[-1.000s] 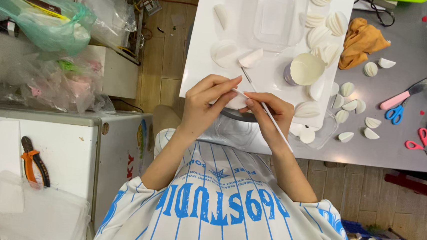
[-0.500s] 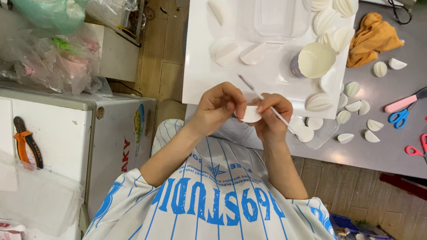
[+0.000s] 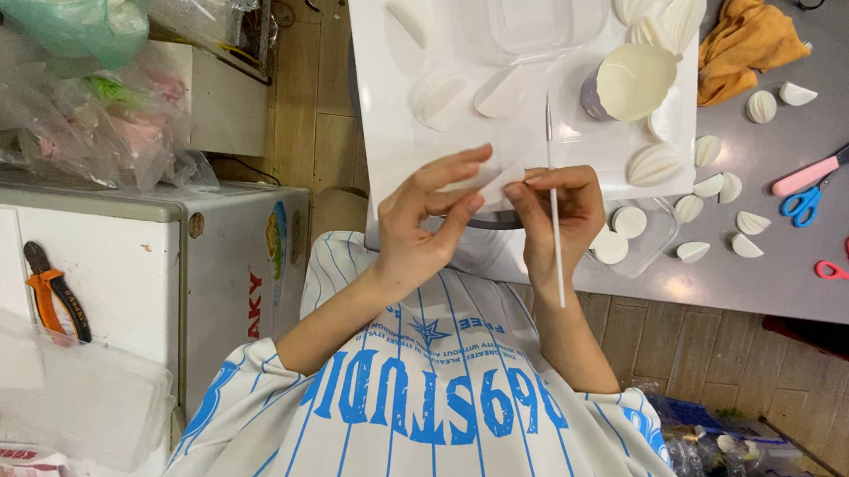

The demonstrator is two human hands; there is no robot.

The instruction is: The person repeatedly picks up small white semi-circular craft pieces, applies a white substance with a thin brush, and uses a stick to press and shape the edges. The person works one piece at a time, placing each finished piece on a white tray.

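My left hand (image 3: 424,224) pinches a small flat white piece (image 3: 495,181) between thumb and fingers, just over the near edge of a white board (image 3: 394,107). My right hand (image 3: 558,216) touches the same piece with its fingertips and grips a thin white stick (image 3: 553,243), which stands nearly upright in the view, crossing the hand. Both hands are held close together above my striped blue and white shirt. Several white shell-shaped pieces (image 3: 654,165) lie on the board and on the grey table (image 3: 819,296).
On the board stand a clear plastic tub (image 3: 535,12) and a cup with a cream disc (image 3: 633,79). An orange cloth (image 3: 747,42), a pink-handled knife (image 3: 815,173), blue scissors (image 3: 800,203) and red scissors (image 3: 846,260) lie to the right. Left: a white cabinet (image 3: 143,269), orange pliers (image 3: 57,293), plastic bags (image 3: 75,114).
The stick in my right hand has swung from slanting to nearly upright. Both hands stay together on the white piece, now slightly higher over the board's edge.
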